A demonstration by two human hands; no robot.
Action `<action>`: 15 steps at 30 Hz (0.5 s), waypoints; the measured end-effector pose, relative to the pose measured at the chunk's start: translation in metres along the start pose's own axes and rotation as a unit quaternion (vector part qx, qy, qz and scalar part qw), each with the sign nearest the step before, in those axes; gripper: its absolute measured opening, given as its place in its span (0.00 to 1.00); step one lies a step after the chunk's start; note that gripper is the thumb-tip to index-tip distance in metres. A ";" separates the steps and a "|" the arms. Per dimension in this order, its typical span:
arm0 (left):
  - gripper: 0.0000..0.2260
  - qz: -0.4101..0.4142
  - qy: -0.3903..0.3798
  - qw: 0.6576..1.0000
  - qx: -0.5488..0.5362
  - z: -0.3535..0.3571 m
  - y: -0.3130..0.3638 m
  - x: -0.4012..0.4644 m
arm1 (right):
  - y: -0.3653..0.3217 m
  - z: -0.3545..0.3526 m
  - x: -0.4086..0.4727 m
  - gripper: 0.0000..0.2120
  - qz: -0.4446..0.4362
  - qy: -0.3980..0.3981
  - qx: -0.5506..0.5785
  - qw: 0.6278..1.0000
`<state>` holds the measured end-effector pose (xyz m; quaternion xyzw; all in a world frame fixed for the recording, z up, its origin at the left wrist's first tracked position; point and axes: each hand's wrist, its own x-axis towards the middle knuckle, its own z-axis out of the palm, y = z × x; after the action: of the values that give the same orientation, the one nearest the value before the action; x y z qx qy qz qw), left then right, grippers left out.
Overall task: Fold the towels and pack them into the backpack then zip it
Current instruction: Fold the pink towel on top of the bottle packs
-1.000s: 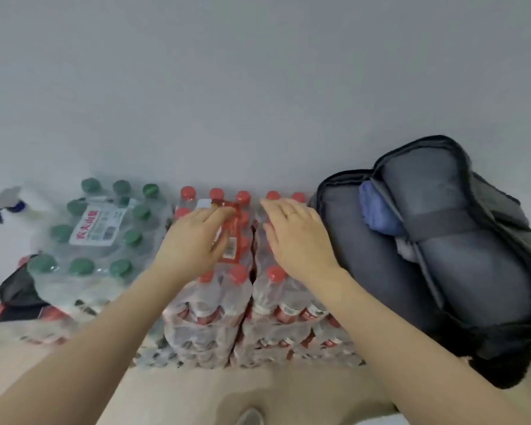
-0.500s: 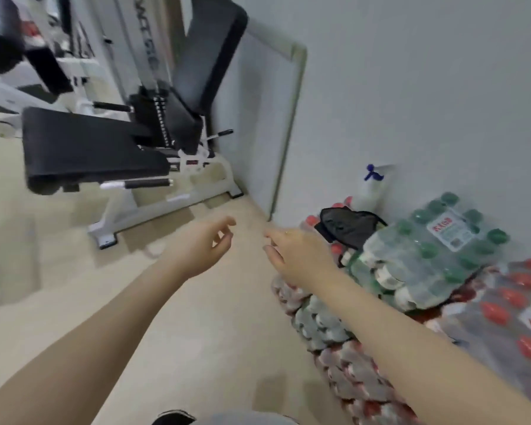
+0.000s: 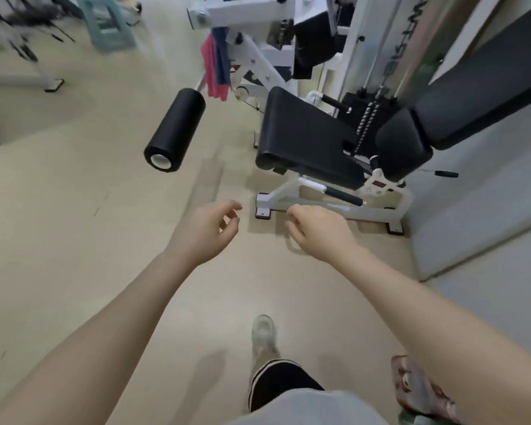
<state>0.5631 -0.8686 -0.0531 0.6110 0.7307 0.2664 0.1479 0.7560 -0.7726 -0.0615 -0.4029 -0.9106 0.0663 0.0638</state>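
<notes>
The backpack and the folded towels are out of view. My left hand (image 3: 204,233) hangs in the air over the beige floor, fingers loosely curled, holding nothing. My right hand (image 3: 318,230) is beside it, about a hand's width to the right, also empty with relaxed, bent fingers. Red and blue cloths (image 3: 216,67) hang from the white machine frame at the top centre.
A white gym machine (image 3: 334,207) with a black seat pad (image 3: 304,139) and a black foam roller (image 3: 175,130) stands ahead. A grey wall panel (image 3: 472,216) runs along the right. My shoe (image 3: 262,331) is on the beige floor (image 3: 74,240); bottle packs (image 3: 420,391) show at bottom right.
My view has swung left, away from the backpack and bottle packs, to the gym machine and floor. Both hands lifted off the bottle packs and now hang free in the air.
</notes>
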 end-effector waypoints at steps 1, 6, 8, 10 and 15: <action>0.11 -0.016 0.005 1.000 0.001 -0.006 -0.012 0.012 | -0.003 0.004 0.021 0.11 -0.012 -0.003 -0.003 1.000; 0.12 -0.061 0.016 0.998 0.002 -0.029 -0.065 0.093 | -0.014 0.019 0.135 0.10 -0.046 -0.029 0.006 0.999; 0.12 -0.078 0.010 0.997 0.005 -0.042 -0.085 0.132 | -0.018 0.023 0.187 0.10 -0.050 -0.040 0.017 0.998; 0.12 -0.096 0.007 0.995 0.007 -0.057 -0.105 0.169 | -0.023 0.025 0.238 0.12 -0.053 -0.046 0.019 0.997; 0.12 -0.132 0.048 0.990 -0.002 -0.096 -0.164 0.239 | -0.046 0.029 0.354 0.13 -0.088 -0.078 0.010 0.993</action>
<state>0.3269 -0.6750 -0.0422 0.4956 0.8104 0.2753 0.1477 0.4816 -0.5422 -0.0605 -0.3142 -0.9440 0.1007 0.0026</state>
